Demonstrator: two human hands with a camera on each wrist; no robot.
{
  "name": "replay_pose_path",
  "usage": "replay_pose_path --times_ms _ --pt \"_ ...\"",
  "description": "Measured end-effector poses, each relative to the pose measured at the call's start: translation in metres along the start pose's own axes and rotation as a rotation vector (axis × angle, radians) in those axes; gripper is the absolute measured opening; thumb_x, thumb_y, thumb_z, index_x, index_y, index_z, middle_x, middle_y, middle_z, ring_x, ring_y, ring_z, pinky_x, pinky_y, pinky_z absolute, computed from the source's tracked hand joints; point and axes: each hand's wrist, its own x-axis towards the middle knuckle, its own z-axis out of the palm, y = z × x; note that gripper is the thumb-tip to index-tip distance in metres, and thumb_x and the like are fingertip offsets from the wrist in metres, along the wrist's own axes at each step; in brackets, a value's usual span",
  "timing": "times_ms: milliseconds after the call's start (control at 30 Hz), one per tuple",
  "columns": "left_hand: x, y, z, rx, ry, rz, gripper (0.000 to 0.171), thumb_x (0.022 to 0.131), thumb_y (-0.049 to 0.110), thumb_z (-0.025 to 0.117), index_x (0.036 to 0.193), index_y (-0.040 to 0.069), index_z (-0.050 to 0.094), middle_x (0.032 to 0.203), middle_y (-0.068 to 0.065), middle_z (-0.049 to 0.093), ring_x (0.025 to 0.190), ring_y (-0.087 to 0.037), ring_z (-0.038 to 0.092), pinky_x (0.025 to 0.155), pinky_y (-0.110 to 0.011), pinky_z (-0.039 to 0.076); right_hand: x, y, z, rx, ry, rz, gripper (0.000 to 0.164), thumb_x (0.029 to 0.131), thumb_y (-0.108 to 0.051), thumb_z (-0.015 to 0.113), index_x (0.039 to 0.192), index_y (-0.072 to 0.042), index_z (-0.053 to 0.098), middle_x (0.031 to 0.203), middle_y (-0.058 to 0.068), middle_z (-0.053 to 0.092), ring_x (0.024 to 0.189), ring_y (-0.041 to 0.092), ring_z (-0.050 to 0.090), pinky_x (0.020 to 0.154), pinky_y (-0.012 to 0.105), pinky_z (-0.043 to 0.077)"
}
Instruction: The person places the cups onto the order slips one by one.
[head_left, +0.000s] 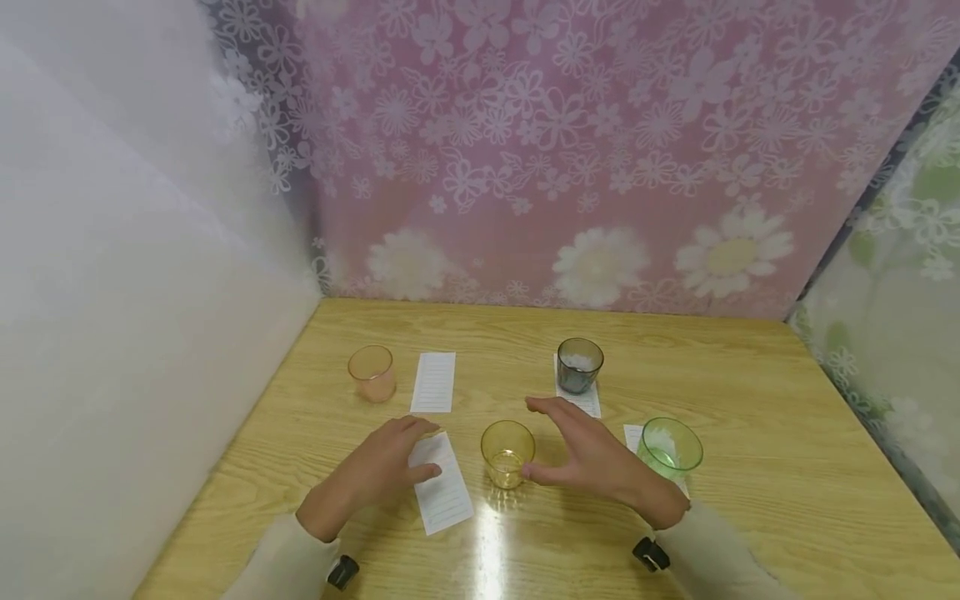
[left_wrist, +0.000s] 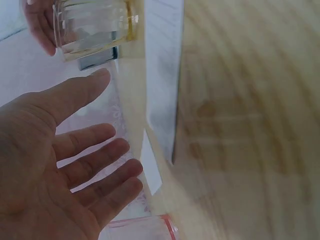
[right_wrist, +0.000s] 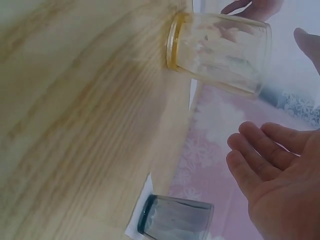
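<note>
A yellow glass [head_left: 504, 482] stands upright on the table between my two hands. My left hand [head_left: 375, 467] hovers over the near lined paper [head_left: 444, 500], fingers spread and holding nothing. In the left wrist view, that palm and the loosely bent fingers [left_wrist: 92, 172] are bare, with the paper beyond them. To the right of the glass is my right hand [head_left: 592, 454], its thumb overlapping the glass's edge in the head view. The right wrist view shows a gap between this right hand [right_wrist: 280, 165] and the yellow glass [right_wrist: 220, 52].
An orange glass [head_left: 375, 379] stands at the back left beside another lined paper [head_left: 433, 383]. A dark grey glass [head_left: 579, 371] sits on a paper at the back. Close to my right forearm, a green glass [head_left: 670, 450] stands on its paper. A white wall [head_left: 150, 250] borders the left.
</note>
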Motion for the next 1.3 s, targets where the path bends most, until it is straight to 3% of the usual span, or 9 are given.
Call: replay_pose_path --times_ms 267,567,933,1300 --pt "-0.022 0.004 0.007 0.036 0.047 -0.057 0.065 0.094 0.027 0.089 0.145 -0.003 0.064 0.150 -0.019 0.063 0.139 -0.042 0.059 0.116 -0.057 0.051 0.005 -0.002 0.011 -0.010 -0.020 -0.011 0.095 0.090 -0.062 0.084 0.163 -0.012 0.049 0.161 0.008 0.057 0.148 0.036 0.056 0.117 0.062 0.050" --pt "-0.030 0.003 0.016 0.054 0.052 -0.099 0.070 0.093 0.031 0.089 0.148 -0.002 0.061 0.157 -0.020 0.057 0.144 -0.042 0.054 0.115 -0.059 0.052 0.008 0.000 0.024 -0.001 -0.003 -0.031 0.090 0.091 -0.057 0.086 0.159 -0.008 0.053 0.151 0.009 0.064 0.139 0.033 0.062 0.112 0.061 0.054" --pt "-0.034 0.001 0.018 0.072 0.032 -0.091 0.068 0.094 0.036 0.088 0.144 -0.002 0.065 0.156 -0.015 0.059 0.147 -0.037 0.052 0.113 -0.058 0.054 0.007 0.000 0.033 -0.001 0.016 -0.013 0.079 0.091 -0.053 0.087 0.151 -0.009 0.060 0.134 -0.001 0.067 0.126 0.023 0.065 0.104 0.052 0.058" --pt "-0.027 -0.004 0.022 0.086 0.010 -0.011 0.066 0.097 0.034 0.086 0.149 -0.001 0.063 0.159 -0.013 0.059 0.147 -0.036 0.053 0.118 -0.054 0.050 0.008 -0.004 0.032 -0.016 0.030 -0.022 0.077 0.091 -0.054 0.087 0.150 -0.013 0.060 0.133 -0.004 0.067 0.124 0.020 0.066 0.103 0.051 0.058"
